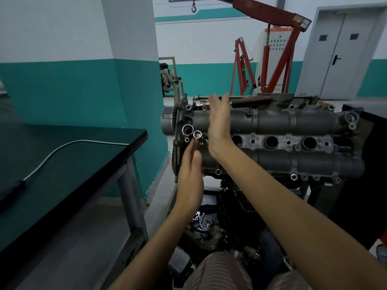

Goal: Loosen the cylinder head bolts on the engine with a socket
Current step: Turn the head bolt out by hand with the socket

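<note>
Two bare forearms reach forward over striped trousers (217, 273) and a heap of dark engine parts (209, 233) with a loose chain on the floor. The left hand (189, 178) is flat, fingers straight and together, its blurred fingertips beside a chrome socket (197, 134) that stands in a bolt recess at the left end of the cylinder head (272, 122). The right hand (218, 122) is also flat and open, palm facing left, just right of the socket and holding nothing. The grey engine lies crosswise, three open plug wells to the right. A dark workbench (73, 155) carrying a cable stands left. Beyond are red engine hoists (278, 65) and a grey door (343, 53).
</note>
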